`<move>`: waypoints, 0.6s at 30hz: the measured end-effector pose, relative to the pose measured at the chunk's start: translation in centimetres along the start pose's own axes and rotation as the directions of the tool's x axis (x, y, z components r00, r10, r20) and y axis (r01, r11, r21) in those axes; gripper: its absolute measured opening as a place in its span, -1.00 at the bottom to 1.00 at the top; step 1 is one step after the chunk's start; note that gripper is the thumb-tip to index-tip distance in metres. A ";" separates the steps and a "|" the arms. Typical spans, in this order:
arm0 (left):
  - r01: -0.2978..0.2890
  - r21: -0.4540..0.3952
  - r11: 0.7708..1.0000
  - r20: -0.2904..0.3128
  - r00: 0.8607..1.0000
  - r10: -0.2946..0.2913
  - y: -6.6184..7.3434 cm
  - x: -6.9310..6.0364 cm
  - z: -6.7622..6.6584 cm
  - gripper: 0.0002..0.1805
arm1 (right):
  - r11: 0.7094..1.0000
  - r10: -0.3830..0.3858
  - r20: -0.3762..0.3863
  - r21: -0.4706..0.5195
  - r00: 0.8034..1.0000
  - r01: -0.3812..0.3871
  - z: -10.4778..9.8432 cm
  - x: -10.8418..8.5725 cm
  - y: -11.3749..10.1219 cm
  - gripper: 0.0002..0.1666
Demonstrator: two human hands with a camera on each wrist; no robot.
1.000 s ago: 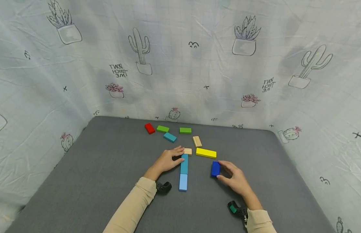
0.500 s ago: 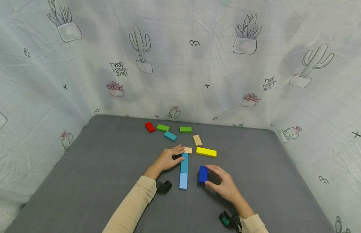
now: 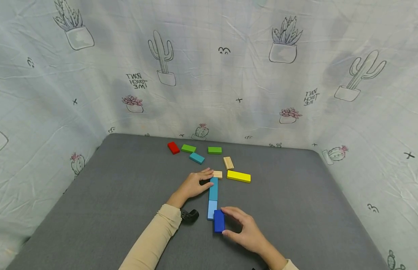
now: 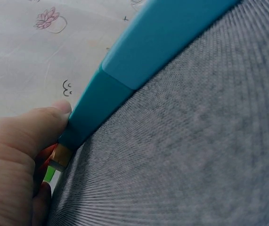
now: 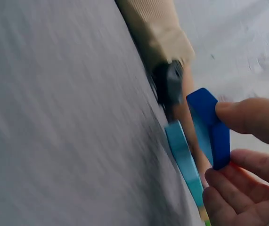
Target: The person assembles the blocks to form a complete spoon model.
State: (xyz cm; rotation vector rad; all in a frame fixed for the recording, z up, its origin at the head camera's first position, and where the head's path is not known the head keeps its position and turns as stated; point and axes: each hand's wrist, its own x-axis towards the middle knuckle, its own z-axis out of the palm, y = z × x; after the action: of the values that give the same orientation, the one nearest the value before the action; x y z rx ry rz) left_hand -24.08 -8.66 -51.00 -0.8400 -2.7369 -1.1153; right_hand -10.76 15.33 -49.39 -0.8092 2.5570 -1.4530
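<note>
My right hand (image 3: 245,232) pinches a dark blue block (image 3: 219,221) between thumb and fingers. The right wrist view shows this blue block (image 5: 212,122) held off the table. In the head view it overlaps the near end of a light blue block (image 3: 212,208). That block lies end to end with a teal block (image 3: 213,189), and a plain wooden block (image 3: 218,174) lies crosswise at the far end. My left hand (image 3: 193,184) rests beside this row, thumb against the teal block (image 4: 96,110) and fingertips at the wooden block's left end. Its other fingers are partly hidden.
A yellow block (image 3: 238,176) and another wooden block (image 3: 228,163) lie right of the row. Farther back are a second teal block (image 3: 197,158), a red block (image 3: 173,147) and two green blocks, one left (image 3: 188,148), one right (image 3: 214,150). Patterned cloth surrounds the grey table (image 3: 128,168).
My right hand has carried the dark blue block leftward and nearer to me, from open table at the right to the near end of the row. The left hand has stayed in place.
</note>
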 end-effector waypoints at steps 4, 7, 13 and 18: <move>-0.002 0.002 1.000 -0.003 1.000 0.002 0.0 0.0 -0.1 -0.50 | 1.000 0.019 0.049 0.002 0.999 -0.019 0.6 -0.3 -0.5 -0.31; 0.002 0.005 1.000 0.004 1.000 -0.002 0.1 0.0 -0.1 -0.50 | 1.000 0.018 0.073 0.020 0.997 -0.020 0.8 -0.5 -0.8 -0.31; 0.007 -0.003 1.000 0.011 1.000 -0.007 0.0 0.1 -0.1 -0.49 | 0.999 0.012 0.087 0.033 0.996 -0.014 0.9 -0.6 -1.2 -0.31; -0.011 0.001 1.000 0.004 1.000 0.011 -0.1 0.0 0.0 -0.50 | 1.000 0.010 0.104 0.014 0.995 -0.012 1.3 -0.8 -1.0 -0.31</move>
State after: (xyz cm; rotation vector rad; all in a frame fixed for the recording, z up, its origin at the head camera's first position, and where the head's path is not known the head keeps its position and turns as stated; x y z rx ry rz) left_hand -24.17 -8.68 -51.09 -0.8573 -2.7320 -1.1109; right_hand -9.25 14.30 -49.37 -0.8442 2.4683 -1.3860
